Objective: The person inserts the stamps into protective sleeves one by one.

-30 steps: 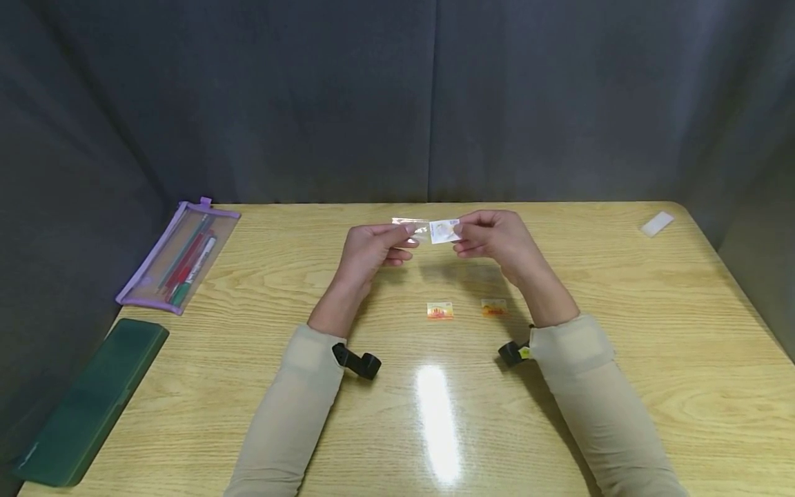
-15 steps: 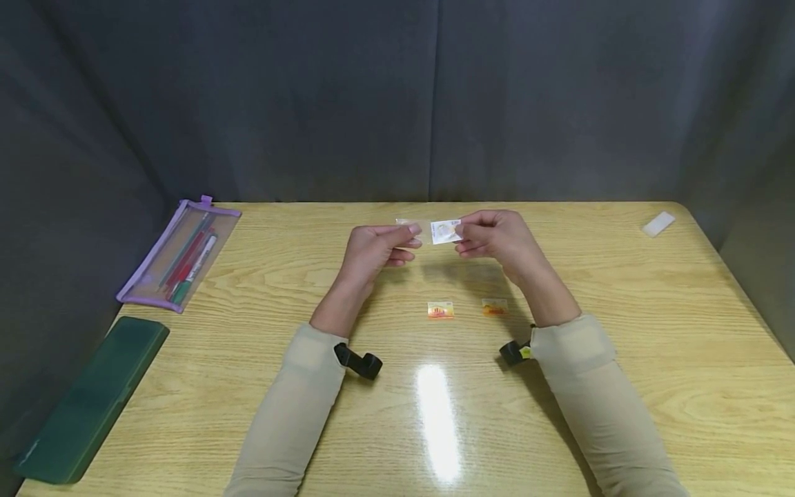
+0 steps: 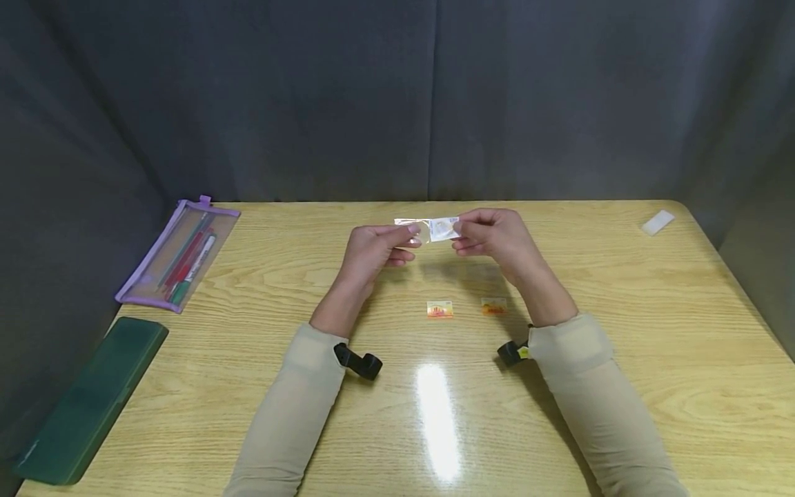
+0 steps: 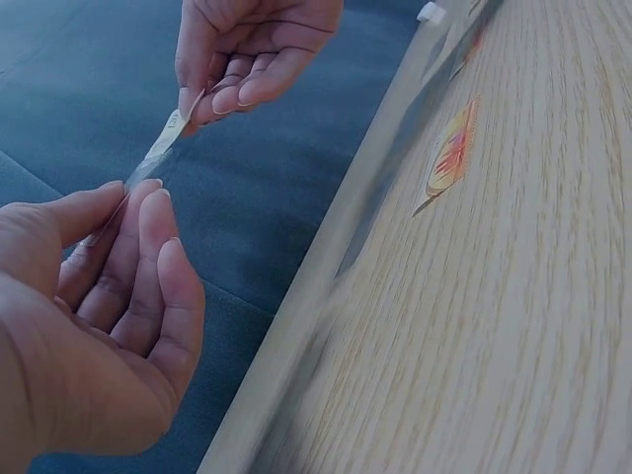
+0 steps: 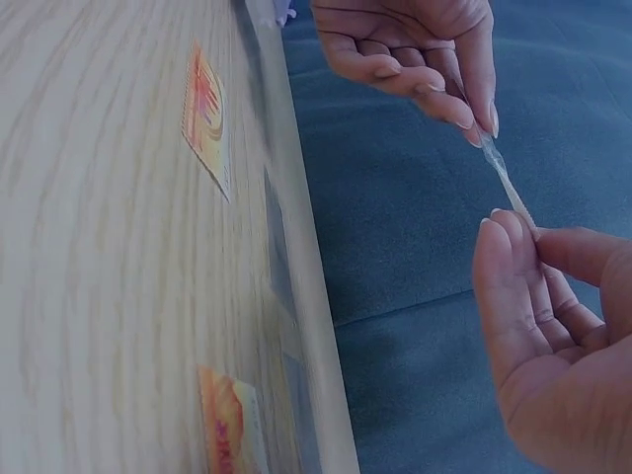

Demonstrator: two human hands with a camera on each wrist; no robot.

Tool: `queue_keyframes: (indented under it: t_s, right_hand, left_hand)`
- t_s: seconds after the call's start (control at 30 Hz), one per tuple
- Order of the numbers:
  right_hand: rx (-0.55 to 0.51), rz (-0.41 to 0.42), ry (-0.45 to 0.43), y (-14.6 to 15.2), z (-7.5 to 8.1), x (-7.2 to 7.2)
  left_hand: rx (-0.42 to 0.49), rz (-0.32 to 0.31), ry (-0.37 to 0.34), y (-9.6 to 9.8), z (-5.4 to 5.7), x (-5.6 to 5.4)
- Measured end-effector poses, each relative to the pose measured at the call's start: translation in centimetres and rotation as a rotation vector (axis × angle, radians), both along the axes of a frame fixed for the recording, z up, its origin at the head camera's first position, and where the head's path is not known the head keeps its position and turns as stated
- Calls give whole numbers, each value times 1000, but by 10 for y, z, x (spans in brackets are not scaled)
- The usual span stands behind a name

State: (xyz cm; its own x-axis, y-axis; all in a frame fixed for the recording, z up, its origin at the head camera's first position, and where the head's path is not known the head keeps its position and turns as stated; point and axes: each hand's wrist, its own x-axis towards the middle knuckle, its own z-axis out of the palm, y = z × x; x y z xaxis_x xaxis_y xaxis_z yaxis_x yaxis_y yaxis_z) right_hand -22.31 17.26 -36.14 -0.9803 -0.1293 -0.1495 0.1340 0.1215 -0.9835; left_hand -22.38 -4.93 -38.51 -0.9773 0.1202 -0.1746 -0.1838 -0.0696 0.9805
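My left hand pinches a small clear plastic sleeve between thumb and fingers, above the far part of the table. Opposite it, my right hand pinches a pale postage stamp by its right end. The stamp's left edge meets the sleeve's right end; seen edge-on in the right wrist view, stamp and sleeve form one thin line. Two orange-yellow stamps lie flat on the table nearer the body, a left one and a right one.
On the left of the wooden table lie a purple-edged mesh pouch with pens inside and a dark green case. A small white block sits at the far right. Dark curtains enclose the back and sides.
Both hands stay nearly in place, with slight shifts. The sleeve tilts and catches the light again, and the small gap between it and the stamp has closed.
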Motion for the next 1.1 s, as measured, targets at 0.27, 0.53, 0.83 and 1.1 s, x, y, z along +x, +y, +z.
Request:
queue_keyframes:
  t_s: [0.27, 0.53, 0.83, 1.1]
  right_hand:
    - [1, -5, 6, -4, 0, 1]
    - [5, -15, -6, -3, 0, 1]
    - [0, -20, 3, -3, -2, 0]
    - [16, -29, 11, -1, -2, 0]
  left_hand:
    - [-3, -10, -17, 1, 0, 1]
    - [-24, -25, -8, 0, 1, 1]
    - [-33, -46, 3, 0, 0, 1]
    - [-18, -39, 14, 0, 0, 1]
